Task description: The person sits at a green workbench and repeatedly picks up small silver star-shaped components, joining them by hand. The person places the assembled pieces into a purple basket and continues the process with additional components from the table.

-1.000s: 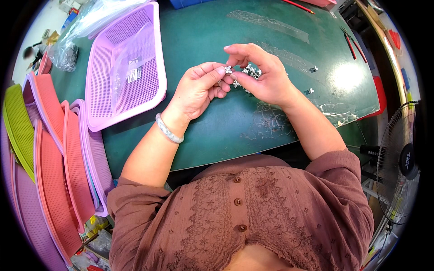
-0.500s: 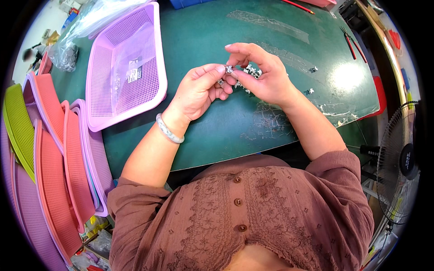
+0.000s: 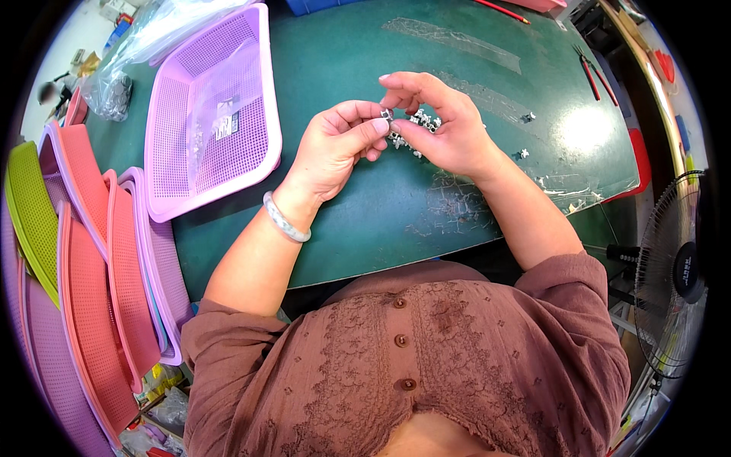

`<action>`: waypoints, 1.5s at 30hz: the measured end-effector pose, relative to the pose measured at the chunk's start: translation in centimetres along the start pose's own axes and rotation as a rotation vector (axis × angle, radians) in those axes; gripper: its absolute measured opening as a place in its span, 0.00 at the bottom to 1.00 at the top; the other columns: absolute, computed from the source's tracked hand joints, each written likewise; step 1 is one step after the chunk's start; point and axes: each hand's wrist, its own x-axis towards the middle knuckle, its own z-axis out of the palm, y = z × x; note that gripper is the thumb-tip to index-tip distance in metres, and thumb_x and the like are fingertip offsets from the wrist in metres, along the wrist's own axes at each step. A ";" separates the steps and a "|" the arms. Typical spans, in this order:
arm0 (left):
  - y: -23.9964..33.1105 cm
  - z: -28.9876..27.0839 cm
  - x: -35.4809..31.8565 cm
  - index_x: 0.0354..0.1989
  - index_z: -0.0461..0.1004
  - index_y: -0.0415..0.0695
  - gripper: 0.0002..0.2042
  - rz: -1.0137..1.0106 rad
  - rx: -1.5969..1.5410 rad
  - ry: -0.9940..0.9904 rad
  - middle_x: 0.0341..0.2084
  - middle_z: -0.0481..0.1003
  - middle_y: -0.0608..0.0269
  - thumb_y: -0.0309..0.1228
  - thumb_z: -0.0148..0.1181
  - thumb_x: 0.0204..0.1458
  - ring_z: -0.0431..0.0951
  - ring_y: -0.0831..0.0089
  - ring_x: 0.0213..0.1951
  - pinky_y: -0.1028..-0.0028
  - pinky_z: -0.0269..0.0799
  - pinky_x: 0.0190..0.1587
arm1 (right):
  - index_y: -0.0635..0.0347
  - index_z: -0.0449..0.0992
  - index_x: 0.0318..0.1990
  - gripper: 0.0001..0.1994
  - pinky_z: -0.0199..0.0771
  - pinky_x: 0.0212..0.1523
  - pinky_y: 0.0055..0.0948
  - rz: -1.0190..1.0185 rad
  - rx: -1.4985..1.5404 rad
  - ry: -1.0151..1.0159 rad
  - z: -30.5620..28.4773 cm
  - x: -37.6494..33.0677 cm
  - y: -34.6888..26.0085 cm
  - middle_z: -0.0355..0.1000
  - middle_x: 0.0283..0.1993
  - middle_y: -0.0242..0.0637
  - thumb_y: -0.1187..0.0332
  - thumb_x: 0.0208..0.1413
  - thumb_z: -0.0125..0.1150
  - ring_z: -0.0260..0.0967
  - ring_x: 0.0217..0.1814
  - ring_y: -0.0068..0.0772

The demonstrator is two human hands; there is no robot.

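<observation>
My left hand (image 3: 335,148), with a pale stone bangle (image 3: 285,218) at its wrist, pinches a small silvery metal part (image 3: 387,115) between thumb and fingers. From the other side my right hand (image 3: 448,128) has its thumb tip against the same part. Its index finger arches above, and its other fingers curl close to the part. Just behind, under the right hand, lies a small heap of similar silvery pieces (image 3: 424,119). More of them show below the right thumb. The part's exact shape is too small to tell.
A pink-purple perforated basket (image 3: 212,114) with a clear bag inside stands at the left on the green table (image 3: 343,244). Loose pieces (image 3: 525,154) lie to the right, with red-handled pliers (image 3: 595,76) beyond. Stacked baskets (image 3: 91,266) fill the left side; a fan (image 3: 670,274) stands at right.
My left thumb has shifted right and slightly down onto the part, and the left fingers beneath have drawn in. Pieces below the right thumb show more. The right hand has barely moved.
</observation>
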 end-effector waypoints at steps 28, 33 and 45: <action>0.0 -0.6 0.4 0.33 0.69 0.40 0.04 -0.089 0.058 0.169 0.24 0.71 0.64 0.25 0.50 0.50 0.69 0.80 0.23 0.82 0.64 0.23 | 0.56 0.64 0.51 0.26 0.58 0.46 0.34 0.129 -0.294 -0.330 0.0 -0.2 0.1 0.68 0.30 0.32 0.78 0.38 0.55 0.63 0.38 0.36; 0.4 0.0 0.2 0.33 0.69 0.41 0.05 -0.174 0.165 0.178 0.22 0.71 0.66 0.29 0.51 0.52 0.68 0.82 0.21 0.84 0.63 0.22 | 0.56 0.63 0.52 0.27 0.61 0.44 0.32 0.094 -0.185 -0.198 -0.2 0.0 0.0 0.68 0.31 0.32 0.80 0.38 0.54 0.64 0.38 0.34; -0.1 -0.5 0.1 0.36 0.71 0.38 0.07 -0.169 0.038 0.032 0.24 0.73 0.65 0.29 0.54 0.52 0.71 0.82 0.23 0.85 0.67 0.24 | 0.58 0.62 0.54 0.28 0.65 0.41 0.25 0.041 -0.042 -0.126 0.0 -0.1 0.3 0.69 0.33 0.34 0.82 0.40 0.55 0.66 0.37 0.27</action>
